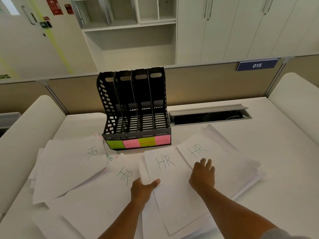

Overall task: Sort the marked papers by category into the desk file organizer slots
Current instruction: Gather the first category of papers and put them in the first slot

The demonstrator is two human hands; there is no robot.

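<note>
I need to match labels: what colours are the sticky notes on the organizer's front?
Head view: the sticky notes on the black plastic file organizer alternate green, pink, green, pink, left to right.

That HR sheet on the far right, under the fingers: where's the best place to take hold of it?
Probably by its near left edge, coming from the person's side. The far-right HR sheet lies flat on a stack of papers, so nothing sticks up to grab. The right hand rests there with fingers spread; sliding that edge up would let a thumb get under it.
</note>
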